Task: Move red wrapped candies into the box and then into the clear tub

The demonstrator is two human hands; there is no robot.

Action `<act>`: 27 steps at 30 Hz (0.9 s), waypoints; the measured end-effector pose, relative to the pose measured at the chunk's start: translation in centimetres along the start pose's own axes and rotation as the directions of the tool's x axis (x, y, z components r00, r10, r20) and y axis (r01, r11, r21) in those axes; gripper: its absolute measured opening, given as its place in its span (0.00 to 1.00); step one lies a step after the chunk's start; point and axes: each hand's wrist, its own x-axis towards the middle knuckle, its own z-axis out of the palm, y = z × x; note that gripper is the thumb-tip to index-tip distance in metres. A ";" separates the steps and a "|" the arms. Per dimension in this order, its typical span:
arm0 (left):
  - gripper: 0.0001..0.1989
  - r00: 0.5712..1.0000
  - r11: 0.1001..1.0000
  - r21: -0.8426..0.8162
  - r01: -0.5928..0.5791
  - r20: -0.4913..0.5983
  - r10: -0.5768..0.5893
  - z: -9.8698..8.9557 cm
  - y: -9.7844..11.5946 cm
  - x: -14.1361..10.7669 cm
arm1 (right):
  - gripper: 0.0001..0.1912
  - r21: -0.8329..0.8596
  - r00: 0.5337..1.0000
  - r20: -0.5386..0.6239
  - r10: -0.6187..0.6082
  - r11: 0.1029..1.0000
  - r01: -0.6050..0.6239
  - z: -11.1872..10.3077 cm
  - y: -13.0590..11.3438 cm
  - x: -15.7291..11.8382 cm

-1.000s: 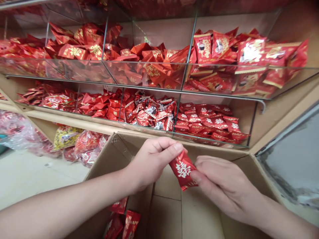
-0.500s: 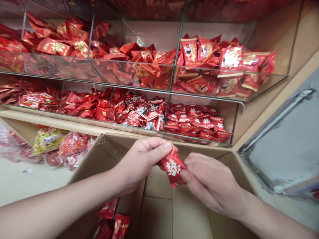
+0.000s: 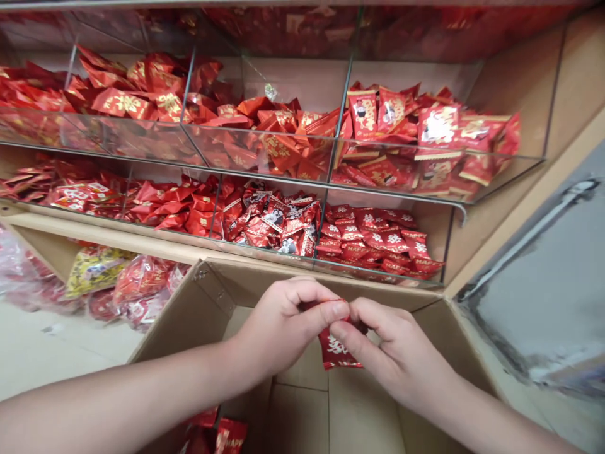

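Observation:
Over an open cardboard box [image 3: 165, 328], both hands pinch one small red candy packet [image 3: 334, 353] with a white printed character. My left hand [image 3: 293, 321] grips the packet's upper end between thumb and fingers. My right hand [image 3: 392, 347] pinches the same end from the right, thumb tip close to the left thumb. The packet's lower part hangs below the fingers; its top edge is mostly covered, and I cannot tell whether it is torn. Inside the box, at the lower left, lie a few red packets [image 3: 230, 435], partly hidden by my left forearm.
Behind the box stands a wooden shelf [image 3: 515, 208] with clear dividers and compartments of red-wrapped candies [image 3: 373, 236]. Filled plastic bags [image 3: 142, 280] and a yellow bag [image 3: 97, 271] sit at the lower left. A grey panel [image 3: 548, 271] leans at the right.
My right hand has moved from the packet's lower right side up to its top end, beside my left thumb. The packet now hangs more upright. The view has shifted slightly upward.

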 end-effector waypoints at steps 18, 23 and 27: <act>0.13 0.879 0.795 -0.376 0.476 0.228 -0.419 -0.2 -0.5 0.0 | 0.15 0.522 0.956 0.074 0.285 0.806 -0.281 -0.6 0.7 0.6; 0.11 0.900 0.858 -0.281 0.430 0.212 -0.382 0.0 -0.9 0.0 | 0.13 0.545 0.925 0.188 0.331 0.748 -0.379 -0.1 0.8 0.2; 0.10 0.904 0.873 -0.253 0.417 0.216 -0.370 -0.2 -0.8 -0.2 | 0.12 0.560 0.928 0.192 0.319 0.741 -0.370 -0.3 0.9 0.0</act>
